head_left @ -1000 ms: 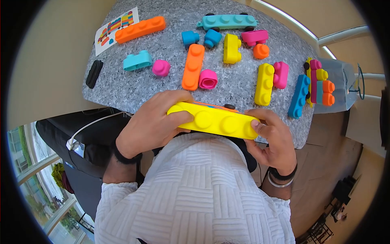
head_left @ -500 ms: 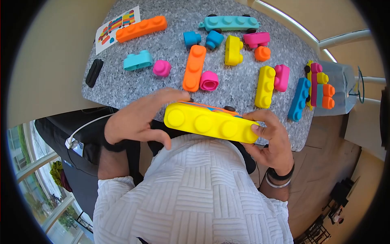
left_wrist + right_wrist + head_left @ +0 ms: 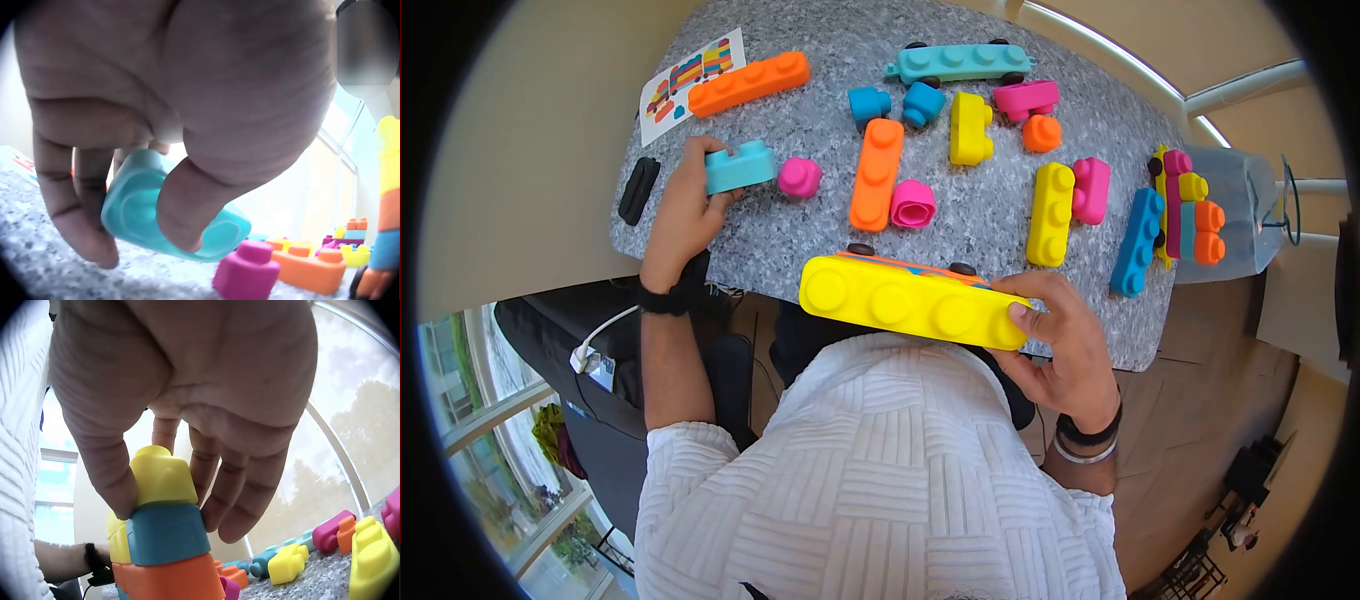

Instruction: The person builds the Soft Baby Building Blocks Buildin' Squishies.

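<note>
My left hand (image 3: 682, 212) grips the light turquoise two-stud block (image 3: 742, 167) at the table's left side. In the left wrist view, the thumb presses into the hollow underside of this turquoise block (image 3: 137, 209), with fingers on its far side. My right hand (image 3: 1062, 345) holds the right end of a wheeled block stack at the table's near edge. Its long yellow block (image 3: 920, 308) faces up in the head view and hides most of the stack. The right wrist view shows a blue block (image 3: 169, 534) and an orange block (image 3: 172, 575) under the yellow.
A pink block (image 3: 800, 178) and an upright orange block (image 3: 876, 175) lie right of my left hand. Behind it are a long orange block (image 3: 750, 84) and a picture card (image 3: 662, 122). A turquoise wheeled base (image 3: 962, 63) stands at the back; another wheeled stack (image 3: 1182, 205) is far right.
My left hand has let go of the yellow-topped stack, moved left and forward, and taken hold of the turquoise block. My right hand keeps holding the stack, which has shifted slightly left.
</note>
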A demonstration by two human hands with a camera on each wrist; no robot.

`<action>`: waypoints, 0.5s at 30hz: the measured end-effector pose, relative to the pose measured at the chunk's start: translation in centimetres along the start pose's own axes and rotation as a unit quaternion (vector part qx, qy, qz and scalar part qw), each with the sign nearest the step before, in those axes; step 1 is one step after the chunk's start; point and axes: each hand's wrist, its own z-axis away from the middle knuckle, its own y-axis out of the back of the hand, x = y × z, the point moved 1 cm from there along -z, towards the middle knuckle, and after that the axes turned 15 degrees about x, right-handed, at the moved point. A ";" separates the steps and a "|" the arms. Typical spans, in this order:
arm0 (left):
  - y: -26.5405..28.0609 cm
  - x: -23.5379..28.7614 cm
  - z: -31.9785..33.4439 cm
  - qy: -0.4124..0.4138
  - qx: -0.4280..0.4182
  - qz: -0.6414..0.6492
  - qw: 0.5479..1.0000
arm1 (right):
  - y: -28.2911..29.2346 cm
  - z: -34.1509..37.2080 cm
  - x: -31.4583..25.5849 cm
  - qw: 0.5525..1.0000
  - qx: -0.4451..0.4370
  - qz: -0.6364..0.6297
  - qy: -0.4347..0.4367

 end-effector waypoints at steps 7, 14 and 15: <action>1.6 10.7 6.1 -0.272 0.097 0.234 0.928 | -0.7 -0.3 -0.2 1.000 -0.007 0.001 0.009; -0.6 15.9 8.2 -0.412 -0.013 0.153 0.898 | -1.4 -0.1 -0.3 1.000 -0.007 -0.005 -0.001; -0.5 16.0 8.2 -0.411 -0.016 0.158 0.898 | -1.4 -0.1 -0.4 1.000 -0.006 -0.004 -0.002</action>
